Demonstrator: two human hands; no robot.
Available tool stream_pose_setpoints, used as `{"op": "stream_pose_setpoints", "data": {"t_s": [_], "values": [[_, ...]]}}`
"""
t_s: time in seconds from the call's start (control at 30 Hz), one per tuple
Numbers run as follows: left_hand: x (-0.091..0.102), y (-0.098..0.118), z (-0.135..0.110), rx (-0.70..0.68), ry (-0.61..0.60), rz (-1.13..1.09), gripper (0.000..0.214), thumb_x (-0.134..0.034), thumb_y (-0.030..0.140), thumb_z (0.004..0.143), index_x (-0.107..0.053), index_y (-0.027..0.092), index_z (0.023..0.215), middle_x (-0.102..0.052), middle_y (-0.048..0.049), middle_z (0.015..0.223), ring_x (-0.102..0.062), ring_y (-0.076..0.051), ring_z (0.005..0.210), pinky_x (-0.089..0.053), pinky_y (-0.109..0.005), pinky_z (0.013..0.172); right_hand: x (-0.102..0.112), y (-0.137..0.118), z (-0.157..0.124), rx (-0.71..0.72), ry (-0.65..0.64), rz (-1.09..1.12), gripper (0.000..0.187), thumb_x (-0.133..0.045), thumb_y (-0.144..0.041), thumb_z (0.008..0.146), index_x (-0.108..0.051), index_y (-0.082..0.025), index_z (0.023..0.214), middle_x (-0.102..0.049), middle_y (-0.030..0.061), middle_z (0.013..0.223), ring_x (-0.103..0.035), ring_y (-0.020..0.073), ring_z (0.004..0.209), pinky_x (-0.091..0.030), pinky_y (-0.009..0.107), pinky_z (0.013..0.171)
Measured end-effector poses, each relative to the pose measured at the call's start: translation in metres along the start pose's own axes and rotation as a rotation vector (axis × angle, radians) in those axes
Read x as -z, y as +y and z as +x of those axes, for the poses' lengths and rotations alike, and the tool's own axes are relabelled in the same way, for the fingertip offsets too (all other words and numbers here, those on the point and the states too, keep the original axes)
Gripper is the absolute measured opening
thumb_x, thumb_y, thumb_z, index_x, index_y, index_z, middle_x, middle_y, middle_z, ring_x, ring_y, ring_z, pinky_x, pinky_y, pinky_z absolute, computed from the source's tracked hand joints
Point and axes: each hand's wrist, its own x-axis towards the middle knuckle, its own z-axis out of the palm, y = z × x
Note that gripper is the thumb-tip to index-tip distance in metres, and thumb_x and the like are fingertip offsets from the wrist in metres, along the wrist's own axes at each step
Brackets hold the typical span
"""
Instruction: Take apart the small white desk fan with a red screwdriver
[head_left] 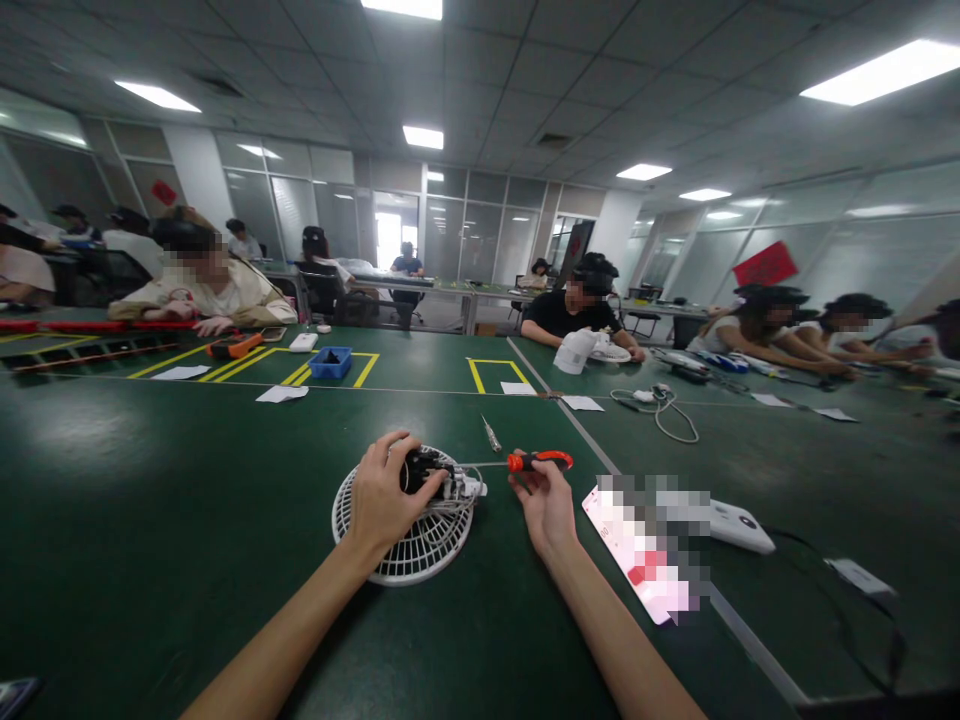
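Note:
A white round fan grille (420,555) lies on the green table, with a black motor (424,470) and bundled wires on top. My left hand (386,495) is wrapped round the motor from the left, thumb on its near side. In my right hand (544,500) is a screwdriver (541,461) with a red and black handle, held level. Its shaft points left, and the tip reaches the motor's right side near a white plastic part (469,485); exact contact cannot be made out. Just beyond lies a second, smaller screwdriver (491,435).
Right of my hand lie a lit phone (637,560) and a white device (731,525) with a dark cable. A blue bin (331,362), paper slips (283,393) and a coiled white cable (667,410) are farther off. Other people sit across the table.

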Motion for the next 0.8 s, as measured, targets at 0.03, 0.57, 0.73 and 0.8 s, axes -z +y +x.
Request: {"op": "stream_pose_setpoints", "data": {"t_s": [0.03,0.57,0.73,0.8], "values": [[0.0001,-0.0002,0.0003,-0.012,0.003,-0.002,0.043,-0.077,0.041,0.084,-0.056,0.021,0.116,-0.064,-0.0119,0.122,-0.064,-0.03,0.108,-0.057,-0.047,0.09,-0.0001,-0.0009,-0.0002,0.002,-0.015,0.002,0.033,-0.083,-0.026,0.052,-0.061,-0.021,0.076,-0.076,0.0012,0.081,-0.068,0.0163,0.074,-0.057,0.027,0.065],[-0.0009,-0.0011,0.0007,-0.031,0.046,-0.02,0.039,-0.077,0.04,0.084,-0.054,0.02,0.11,-0.064,-0.0088,0.108,-0.063,-0.026,0.099,-0.055,-0.042,0.085,0.0005,0.001,0.0012,0.013,-0.013,0.002,0.046,-0.085,-0.021,0.049,-0.061,-0.023,0.089,-0.075,-0.0011,0.083,-0.068,0.0154,0.074,-0.058,0.027,0.064],[-0.0013,-0.0011,0.0001,-0.014,0.056,-0.039,0.038,-0.077,0.04,0.084,-0.055,0.021,0.108,-0.062,-0.0075,0.104,-0.063,-0.025,0.097,-0.055,-0.042,0.085,0.0029,0.0018,0.0045,0.024,-0.069,0.036,0.045,-0.078,-0.011,0.047,-0.06,-0.025,0.085,-0.075,-0.0033,0.081,-0.072,0.0167,0.081,-0.06,0.032,0.076],[-0.0012,-0.0013,-0.0005,-0.009,0.055,-0.043,0.038,-0.077,0.04,0.084,-0.055,0.021,0.108,-0.062,-0.0077,0.105,-0.063,-0.026,0.097,-0.056,-0.042,0.085,0.003,0.0027,0.0047,0.036,-0.073,0.004,0.043,-0.082,-0.014,0.049,-0.059,-0.025,0.084,-0.074,-0.0044,0.077,-0.072,0.0161,0.077,-0.06,0.031,0.075]]}}
